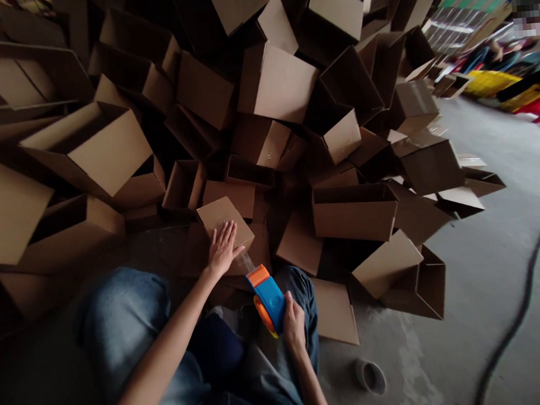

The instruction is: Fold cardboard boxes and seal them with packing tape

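My left hand [224,249] lies flat with fingers stretched out on a small cardboard box [221,213] in front of my knees. In my right hand [293,321] is a blue and orange tape dispenser [273,298], its orange front end toward the box. A strip of clear tape [245,262] spans from the dispenser to the box, close to my left thumb. The box's underside and far sides are hidden from view.
A heap of open cardboard boxes [278,82] fills the space ahead. An empty tape core [371,376] lies on the concrete floor at lower right. A dark cable [526,296] runs along the right. Another person [498,53] is at the far right.
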`<state>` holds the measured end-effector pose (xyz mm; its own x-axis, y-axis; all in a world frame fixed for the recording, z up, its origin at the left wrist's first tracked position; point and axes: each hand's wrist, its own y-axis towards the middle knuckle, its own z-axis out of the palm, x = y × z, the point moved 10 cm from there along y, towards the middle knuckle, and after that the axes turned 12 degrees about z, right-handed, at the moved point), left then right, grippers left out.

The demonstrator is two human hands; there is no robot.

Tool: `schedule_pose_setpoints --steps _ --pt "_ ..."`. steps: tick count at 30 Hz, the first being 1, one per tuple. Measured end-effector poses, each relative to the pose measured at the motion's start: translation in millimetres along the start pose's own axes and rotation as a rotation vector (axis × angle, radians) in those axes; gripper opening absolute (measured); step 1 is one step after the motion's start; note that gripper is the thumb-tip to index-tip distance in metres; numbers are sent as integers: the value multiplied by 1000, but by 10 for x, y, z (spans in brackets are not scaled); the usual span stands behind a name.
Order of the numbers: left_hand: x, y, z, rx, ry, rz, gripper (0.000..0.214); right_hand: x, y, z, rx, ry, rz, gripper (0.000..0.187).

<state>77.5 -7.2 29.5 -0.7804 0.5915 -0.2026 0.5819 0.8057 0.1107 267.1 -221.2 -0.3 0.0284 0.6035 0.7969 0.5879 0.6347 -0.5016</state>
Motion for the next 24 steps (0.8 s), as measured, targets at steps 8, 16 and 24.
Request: schedule_pose_setpoints --steps 8,16,24 --pt "2 -8 34 -70 -47 17 66 52 -13 75 63 -40 1 63" --pt "204 -42 25 -173 -328 28 67 53 -17 88 71 -42 -39 62" --pt "1429 -535 -124 -662 -831 -591 56 68 10 38 48 -30 -57 63"
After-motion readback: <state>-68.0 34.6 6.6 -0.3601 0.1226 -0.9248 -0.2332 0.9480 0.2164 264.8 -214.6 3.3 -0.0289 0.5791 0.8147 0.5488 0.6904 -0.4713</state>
